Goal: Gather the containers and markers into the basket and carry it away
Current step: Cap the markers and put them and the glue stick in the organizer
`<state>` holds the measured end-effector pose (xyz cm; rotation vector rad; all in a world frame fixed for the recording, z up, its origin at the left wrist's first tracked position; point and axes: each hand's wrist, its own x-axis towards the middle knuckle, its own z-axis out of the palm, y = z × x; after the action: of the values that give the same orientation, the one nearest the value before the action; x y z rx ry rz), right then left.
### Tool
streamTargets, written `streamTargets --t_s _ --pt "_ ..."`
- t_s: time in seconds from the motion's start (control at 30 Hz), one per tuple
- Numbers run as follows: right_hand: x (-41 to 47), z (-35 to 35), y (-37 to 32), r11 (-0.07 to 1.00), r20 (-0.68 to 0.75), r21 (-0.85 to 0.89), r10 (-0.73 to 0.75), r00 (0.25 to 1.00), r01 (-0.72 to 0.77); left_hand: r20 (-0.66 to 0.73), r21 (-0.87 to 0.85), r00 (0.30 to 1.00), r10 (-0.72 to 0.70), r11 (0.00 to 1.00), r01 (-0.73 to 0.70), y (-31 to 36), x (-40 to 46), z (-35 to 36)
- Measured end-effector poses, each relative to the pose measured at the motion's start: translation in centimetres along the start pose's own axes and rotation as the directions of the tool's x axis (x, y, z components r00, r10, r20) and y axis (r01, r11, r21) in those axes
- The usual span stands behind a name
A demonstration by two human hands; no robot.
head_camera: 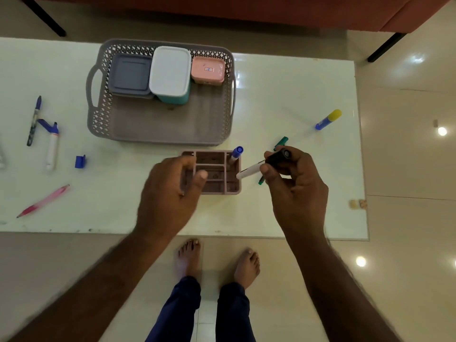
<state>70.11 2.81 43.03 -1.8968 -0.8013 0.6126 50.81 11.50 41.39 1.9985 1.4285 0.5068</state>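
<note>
Nearest, the right hand (294,178) pinched a black-capped marker (262,165), its white barrel angled down-left toward the pink organizer (212,172), cap up-right. The left hand (172,188) hovered over the organizer, fingers loosely spread, holding nothing. A blue marker (236,155) stood upright in its far-right compartment. Beyond, the grey basket (160,134) held three lidded containers (170,71) along its far side.

A home living room: a low glass-topped table (283,95) stands on glossy cream floor tiles (407,169) before a rust-orange sofa (246,8) on black legs, where a barefoot person (246,267) sorts household tubs and markers.
</note>
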Motion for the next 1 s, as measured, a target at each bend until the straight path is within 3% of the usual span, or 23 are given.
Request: streamTargets --t_s 0.1,0.27,0.5,0.73,1.0 --pt "0.7 1.3 1.0 0.999 0.026 -0.052 -0.013 1.000 0.015 -0.074 0.103 0.995 -0.068 0.992 0.076 -2.5 0.0 -0.6" --pt "1.4 3.8 2.7 0.981 0.088 -0.186 -0.035 0.996 0.051 0.007 0.173 0.983 -0.184 0.968 0.180 -4.3 0.2 -0.2" --pt "1.7 6.9 4.5 0.915 0.143 -0.389 -0.059 0.988 0.111 0.104 0.134 0.959 -0.263 0.959 0.248 -4.1 1.1 1.0" --pt "2.1 7.1 4.7 0.941 0.113 -0.337 0.000 0.994 0.038 0.130 0.119 0.951 -0.281 0.956 0.267 -3.9 1.7 1.2" --pt "1.1 4.4 6.6 0.941 0.232 -0.337 0.114 0.966 -0.031 0.130 0.105 0.946 -0.296 0.953 0.284 -4.2 1.6 1.5"
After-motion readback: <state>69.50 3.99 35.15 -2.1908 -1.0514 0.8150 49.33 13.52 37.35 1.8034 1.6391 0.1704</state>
